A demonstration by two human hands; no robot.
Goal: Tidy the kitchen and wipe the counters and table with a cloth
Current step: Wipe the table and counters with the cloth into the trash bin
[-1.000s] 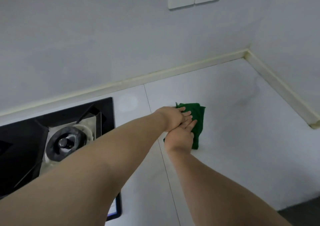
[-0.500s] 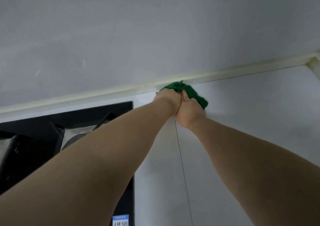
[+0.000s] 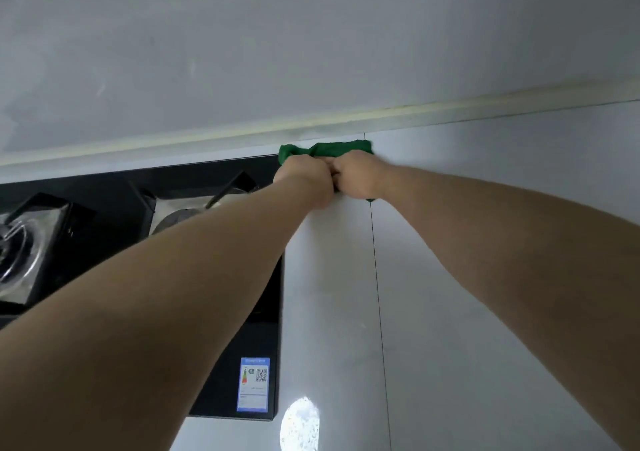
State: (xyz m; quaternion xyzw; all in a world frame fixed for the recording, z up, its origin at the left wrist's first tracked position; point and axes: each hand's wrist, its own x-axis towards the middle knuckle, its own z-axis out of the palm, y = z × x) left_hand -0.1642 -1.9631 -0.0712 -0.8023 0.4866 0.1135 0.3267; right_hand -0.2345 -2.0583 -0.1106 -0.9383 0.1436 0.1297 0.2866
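Note:
A bunched green cloth (image 3: 332,148) lies on the white counter (image 3: 485,243) close to the back wall strip (image 3: 381,115), just right of the hob's far corner. My left hand (image 3: 304,173) and my right hand (image 3: 356,178) sit side by side on it, touching each other. The fingers of both curl down into the cloth and are hidden behind the knuckles. Most of the cloth is covered by the hands; only its far edge and a small scrap by my right wrist show.
A black glass gas hob (image 3: 104,208) with metal burners (image 3: 14,243) fills the left side, under my left forearm. It carries a blue energy label (image 3: 253,385) at its near right corner. A seam (image 3: 377,295) runs down the counter.
Both hands have pushed the cloth away from me to the back wall, then leftwards to the hob's corner. The flat hands have curled and the cloth has bunched up.

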